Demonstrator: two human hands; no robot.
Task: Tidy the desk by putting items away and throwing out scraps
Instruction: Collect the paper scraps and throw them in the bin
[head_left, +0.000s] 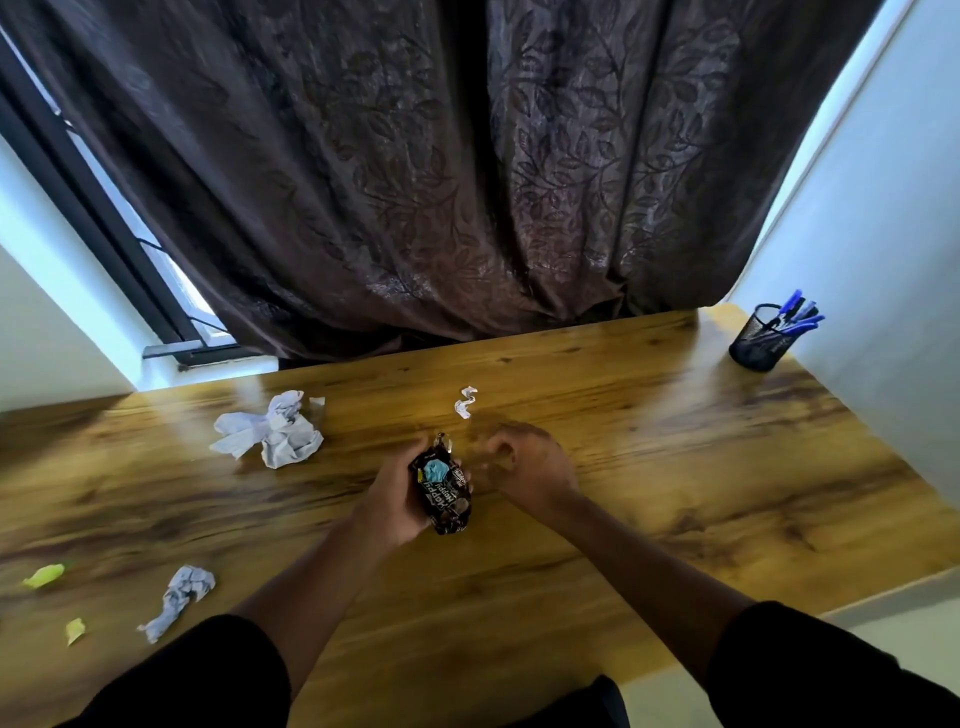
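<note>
A person in dark sleeves is clearing scraps from a glossy wood-grain desk (649, 467) set against a dark brown leaf-patterned curtain (441, 182). The left hand (397, 493) is clutching a crumpled dark-brown snack wrapper with white lettering and a blue patch (444, 488), fingers wrapped round it and the wrapper standing upright just above the desk, apparently so it can serve as a bundle for gathering smaller bits. The right hand (524, 462), just to the right of the wrapper, is blurred, with fingers curled inward; whether it is pinching anything cannot be told. It seems to be heading either for the wrapper or for the small twisted white paper scrap (465, 402) lying on the desk just beyond the wrapper.

Left of the wrapper, a large crumpled wad of pale grey-white paper (275, 428) is sitting untouched. Nearer the person and further left of the wrapper, a smaller crushed grey paper ball (179, 597) is lying, with two yellow-green torn bits (44, 576) beyond it towards the desk's left edge. Far right of the wrapper, at the back corner, a black mesh pen cup holding blue pens (763, 338) is standing upright, seemingly already where it belongs. Most of the litter is not yet collected, so the job looks to be in its early part.
</note>
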